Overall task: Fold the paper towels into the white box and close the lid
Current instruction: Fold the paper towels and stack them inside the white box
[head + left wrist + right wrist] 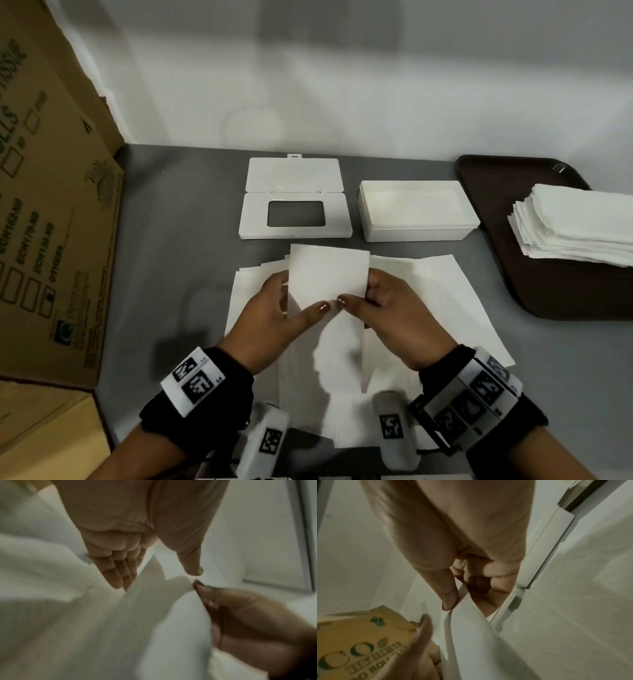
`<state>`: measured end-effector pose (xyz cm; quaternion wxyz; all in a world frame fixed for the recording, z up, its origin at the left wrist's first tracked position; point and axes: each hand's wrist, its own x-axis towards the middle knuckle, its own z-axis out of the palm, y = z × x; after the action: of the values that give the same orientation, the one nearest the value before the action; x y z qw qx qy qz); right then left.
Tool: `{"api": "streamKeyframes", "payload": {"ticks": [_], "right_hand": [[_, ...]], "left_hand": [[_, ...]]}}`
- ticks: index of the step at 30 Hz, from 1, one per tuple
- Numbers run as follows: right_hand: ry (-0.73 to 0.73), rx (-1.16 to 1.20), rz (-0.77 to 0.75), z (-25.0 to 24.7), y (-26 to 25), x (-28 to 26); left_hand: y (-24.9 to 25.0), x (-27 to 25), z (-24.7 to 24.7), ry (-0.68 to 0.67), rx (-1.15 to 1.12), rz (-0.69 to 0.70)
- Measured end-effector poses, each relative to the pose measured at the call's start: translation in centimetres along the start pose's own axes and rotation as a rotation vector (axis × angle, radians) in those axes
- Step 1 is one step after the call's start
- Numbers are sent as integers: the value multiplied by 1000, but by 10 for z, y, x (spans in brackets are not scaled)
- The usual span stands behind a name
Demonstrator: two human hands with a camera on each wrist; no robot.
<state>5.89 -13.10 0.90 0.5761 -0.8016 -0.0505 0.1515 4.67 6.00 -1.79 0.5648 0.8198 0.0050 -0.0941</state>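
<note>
A: What step do we have in hand here?

B: The folding step, we judge. The left hand point(274, 317) and the right hand point(390, 313) hold one narrow folded white paper towel point(329, 274) up between them, above the spread white paper sheets point(445, 301) that lie on the grey tabletop point(178, 212).

A: How do the fingers stand?

B: The left thumb lies on the towel's near face with the left fingers point(118, 577) straight behind it; the right thumb presses the other edge against curled right fingers point(481, 574). Both hands pinch the towel, thumb tips almost meeting.

A: Where is the destination?

B: The open white rectangular plastic box point(416, 210) stands beyond the hands, to the right; we see nothing in it. Its white lid with a rectangular window point(294, 202) lies separately, just beside it on the left, flap thrown back. More folded towels are stacked on the dark brown tray point(493, 178).

A: What does the next move call for?

B: In our judgement, finishing the crease, then carrying the towel forward and right, laying it flat inside the box. The lid is not yet fitted.
</note>
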Motion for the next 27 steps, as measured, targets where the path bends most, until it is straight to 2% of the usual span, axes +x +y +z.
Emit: {"api": "streamKeyframes", "payload": {"ticks": [2,4,7,10,14,17,22,25,27], "right_hand": [[29,123,-7,-8,-6,-5],[46,186,-8,-18,-9,-8],[117,71,-20,-41,-8,-5],[205,-186,-40,-72,-12,-1],[182,-447,-90,-108,-21,0],[223,-360,-101,-135,-19,0],[404,-97,-90,-181,1,5],[492,-44,-91,-204,21,15],[499,-6,-66,-215,30,24]], "left_hand": [[13,1,4,-126,-332,2],[21,7,10,-140,-443,11],[30,20,16,-139,-261,103],[42,36,23,-211,-27,163],[66,50,43,-303,93,174],[84,63,59,-307,89,132],[86,84,70,-248,84,28],[76,96,76,-222,-66,-39],[71,106,80,-174,-200,-64]]}}
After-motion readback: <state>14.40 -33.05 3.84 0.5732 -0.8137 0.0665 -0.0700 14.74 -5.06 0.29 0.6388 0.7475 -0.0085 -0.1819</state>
